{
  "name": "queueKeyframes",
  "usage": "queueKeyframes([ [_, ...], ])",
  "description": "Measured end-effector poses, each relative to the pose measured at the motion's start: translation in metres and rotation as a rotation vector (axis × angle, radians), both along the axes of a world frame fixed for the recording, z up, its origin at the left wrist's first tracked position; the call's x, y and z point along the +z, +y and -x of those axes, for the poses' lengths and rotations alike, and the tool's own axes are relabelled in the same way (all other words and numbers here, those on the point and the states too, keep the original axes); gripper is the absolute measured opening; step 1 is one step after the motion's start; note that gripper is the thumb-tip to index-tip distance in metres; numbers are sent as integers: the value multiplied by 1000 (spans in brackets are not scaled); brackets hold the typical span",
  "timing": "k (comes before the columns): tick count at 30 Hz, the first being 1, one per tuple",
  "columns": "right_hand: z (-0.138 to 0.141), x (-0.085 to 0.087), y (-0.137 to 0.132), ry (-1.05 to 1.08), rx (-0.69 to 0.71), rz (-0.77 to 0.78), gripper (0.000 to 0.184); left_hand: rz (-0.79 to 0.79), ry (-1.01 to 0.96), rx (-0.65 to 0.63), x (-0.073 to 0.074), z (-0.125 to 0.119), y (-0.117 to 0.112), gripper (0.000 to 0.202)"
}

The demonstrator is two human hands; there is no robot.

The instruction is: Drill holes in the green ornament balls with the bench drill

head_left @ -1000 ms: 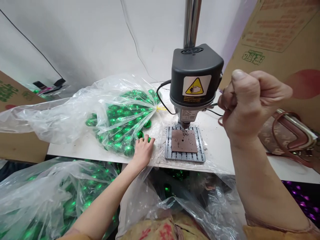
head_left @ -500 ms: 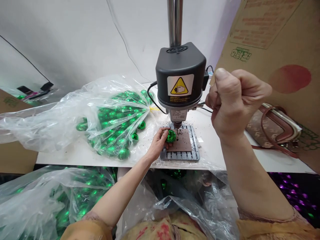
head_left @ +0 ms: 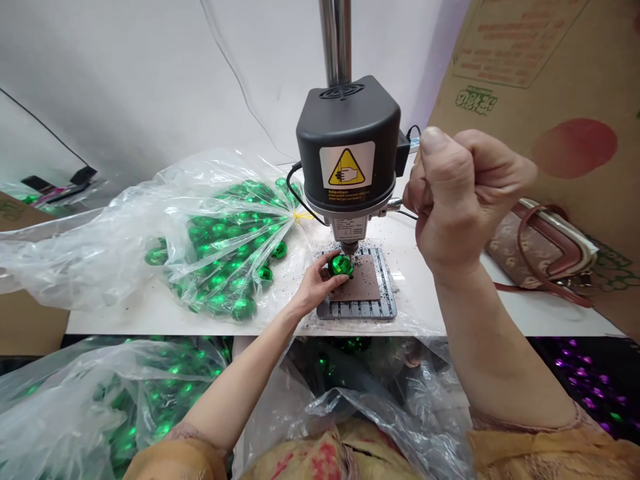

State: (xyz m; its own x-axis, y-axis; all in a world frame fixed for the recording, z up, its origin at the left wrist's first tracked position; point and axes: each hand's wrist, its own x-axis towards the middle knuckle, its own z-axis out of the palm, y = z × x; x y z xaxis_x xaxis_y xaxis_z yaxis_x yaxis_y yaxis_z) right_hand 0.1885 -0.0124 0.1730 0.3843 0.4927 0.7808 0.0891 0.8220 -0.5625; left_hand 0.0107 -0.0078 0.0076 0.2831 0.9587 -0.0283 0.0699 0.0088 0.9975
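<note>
My left hand (head_left: 315, 285) pinches a shiny green ball (head_left: 341, 265) and holds it on the brown pad of the drill's base plate (head_left: 384, 300), right under the drill chuck (head_left: 349, 246). The black drill press head (head_left: 349, 148) with a yellow warning sticker hangs on a steel column. My right hand (head_left: 460, 197) is raised beside the head, closed in a fist around the drill's feed lever, which is mostly hidden inside the fist.
A clear plastic bag (head_left: 165, 227) of green balls lies on the white table (head_left: 125, 313) to the left. More bags of green balls (head_left: 100, 400) sit below. A brown handbag (head_left: 540, 247) and cardboard boxes (head_left: 550, 100) stand on the right. Purple balls (head_left: 595, 393) lie at the lower right.
My left hand took a green ball from beside the bag and carried it right onto the pad under the chuck. The drill head sits lower over the plate. My right fist stays on the lever.
</note>
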Motion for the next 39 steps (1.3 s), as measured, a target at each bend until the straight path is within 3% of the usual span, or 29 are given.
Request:
queueKeyframes([
  [6,-2,-4,2,-18,-37,23,48,-250,199,-4,-11,-7,8,58],
  [10,-2,-4,3,-23,-54,65,47,-403,354,19,-10,-14,3,54],
  [13,-2,-3,3,-24,-40,37,47,-455,364,26,-7,-18,-4,50],
  [22,-4,-6,5,-76,-103,38,49,-333,267,217,-20,-24,-14,48],
  [32,4,-26,-7,3,-79,-128,49,-281,234,192,-25,-23,-8,49],
  [39,3,-43,1,0,-88,-352,51,-301,198,175,-28,-23,-8,47],
])
